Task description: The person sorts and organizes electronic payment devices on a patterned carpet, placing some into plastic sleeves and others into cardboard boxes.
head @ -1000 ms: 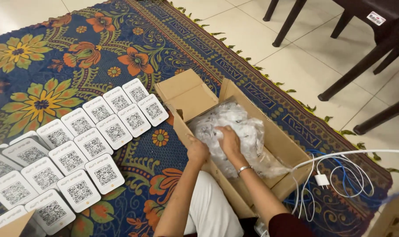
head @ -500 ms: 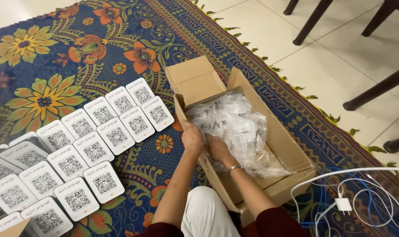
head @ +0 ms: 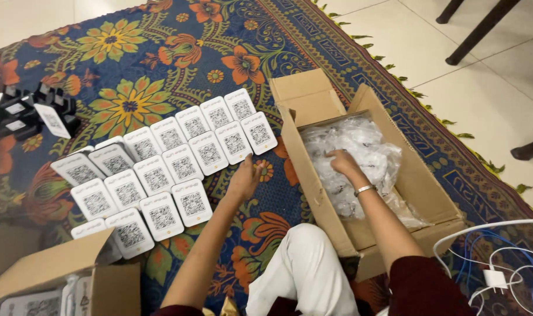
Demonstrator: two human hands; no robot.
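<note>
Floral carpet (head: 161, 52) covers floor. Open cardboard box (head: 419, 175) beside knee, long axis running away from person, holds clear plastic bags (head: 360, 152). White code cards (head: 167, 169) in rows left. Right hand (head: 342, 164) grips bags inside box. Left hand (head: 246, 178) loosely open, empty, near cards.

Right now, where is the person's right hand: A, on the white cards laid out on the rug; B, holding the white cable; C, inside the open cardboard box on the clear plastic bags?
C: the right hand rests on the clear plastic bags inside the open cardboard box.
</note>
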